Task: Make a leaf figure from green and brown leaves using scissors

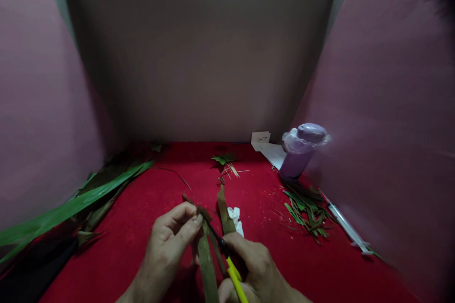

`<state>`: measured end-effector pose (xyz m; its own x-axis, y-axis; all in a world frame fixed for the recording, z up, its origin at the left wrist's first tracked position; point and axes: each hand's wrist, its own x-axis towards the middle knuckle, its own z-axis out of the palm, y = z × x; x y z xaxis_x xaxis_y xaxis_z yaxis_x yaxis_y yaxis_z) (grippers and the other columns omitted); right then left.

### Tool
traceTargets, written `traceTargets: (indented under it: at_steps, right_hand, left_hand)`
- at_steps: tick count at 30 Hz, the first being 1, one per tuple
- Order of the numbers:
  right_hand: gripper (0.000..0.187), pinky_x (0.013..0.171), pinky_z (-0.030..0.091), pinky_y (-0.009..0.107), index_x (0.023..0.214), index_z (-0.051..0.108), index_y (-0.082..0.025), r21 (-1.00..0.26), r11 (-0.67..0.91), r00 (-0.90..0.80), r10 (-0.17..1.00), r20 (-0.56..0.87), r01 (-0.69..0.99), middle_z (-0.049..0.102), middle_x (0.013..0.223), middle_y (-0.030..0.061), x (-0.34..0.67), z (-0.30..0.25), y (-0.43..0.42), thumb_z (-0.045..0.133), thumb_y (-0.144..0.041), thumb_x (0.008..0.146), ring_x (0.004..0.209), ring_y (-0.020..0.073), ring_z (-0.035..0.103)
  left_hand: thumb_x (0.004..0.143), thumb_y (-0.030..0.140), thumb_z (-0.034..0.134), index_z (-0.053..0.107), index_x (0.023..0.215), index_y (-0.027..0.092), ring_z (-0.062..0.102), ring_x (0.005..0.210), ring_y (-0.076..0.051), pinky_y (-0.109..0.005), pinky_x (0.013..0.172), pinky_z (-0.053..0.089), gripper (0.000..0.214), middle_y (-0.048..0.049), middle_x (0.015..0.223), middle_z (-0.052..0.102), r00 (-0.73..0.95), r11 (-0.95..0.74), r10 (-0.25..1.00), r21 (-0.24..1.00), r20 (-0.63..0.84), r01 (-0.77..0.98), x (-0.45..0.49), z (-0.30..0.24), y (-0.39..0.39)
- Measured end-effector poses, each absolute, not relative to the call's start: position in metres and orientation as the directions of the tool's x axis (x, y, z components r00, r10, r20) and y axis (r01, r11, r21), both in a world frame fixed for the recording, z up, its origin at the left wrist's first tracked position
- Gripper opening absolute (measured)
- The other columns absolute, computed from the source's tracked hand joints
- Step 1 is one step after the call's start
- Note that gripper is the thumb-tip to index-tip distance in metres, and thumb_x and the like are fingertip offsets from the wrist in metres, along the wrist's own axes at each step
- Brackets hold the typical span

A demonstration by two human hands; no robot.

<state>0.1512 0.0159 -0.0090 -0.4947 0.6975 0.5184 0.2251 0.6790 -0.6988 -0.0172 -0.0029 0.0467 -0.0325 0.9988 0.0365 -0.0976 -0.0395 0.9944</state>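
Low in the middle of the view, my left hand (174, 236) pinches the upper end of a long brownish-green leaf strip (207, 267) between thumb and fingertips. My right hand (254, 262) is closed around a pair of scissors (232, 272) with yellow handles and dark blades. The blades point up and left, close to the leaf at my left fingertips; whether they touch it I cannot tell. Another dried leaf strip (223, 206) lies just beyond my right thumb, beside a crumpled white tissue (235, 220).
Long green leaves (88, 203) lie along the left side, near a black cloth-like item (42, 270). Toothpicks (232, 170) and a green leaf (222, 158) lie farther back. On the right are a purple plastic-wrapped container (300, 156), leaf scraps (307, 213), a syringe (346, 225) and white paper (273, 154).
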Motion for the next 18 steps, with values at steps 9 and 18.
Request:
traceTargets:
  at_steps: [9,18]
  right_hand:
    - [0.041,0.039,0.026,0.020,0.079,0.046,-0.019,-0.666,0.718,-0.464,0.669,0.581,0.201,0.033,0.056,-0.0074,0.1504,-0.0104,0.0168,0.064,-0.054,0.069,0.044,0.0078,0.028]
    - [0.028,0.038,0.027,0.019,0.085,0.046,-0.018,-0.786,0.606,-0.554,0.699,0.452,0.123,0.048,0.049,-0.0052,0.1545,-0.0097,0.0164,0.056,-0.044,0.080,0.038,0.0078,0.037]
  left_hand:
    - [0.079,0.034,0.055,0.052,0.065,0.018,0.049,0.040,-0.010,-0.021,0.042,0.039,0.022,0.0041,0.049,0.053,0.024,0.040,0.999,0.997,-0.039,-0.062,-0.0178,0.0436,-0.0023]
    - [0.081,0.032,0.054,0.053,0.066,0.018,0.050,0.042,-0.008,-0.021,0.046,0.039,0.021,0.0038,0.050,0.055,0.056,0.007,0.998,0.999,-0.006,-0.033,-0.0188,0.0440,-0.0015]
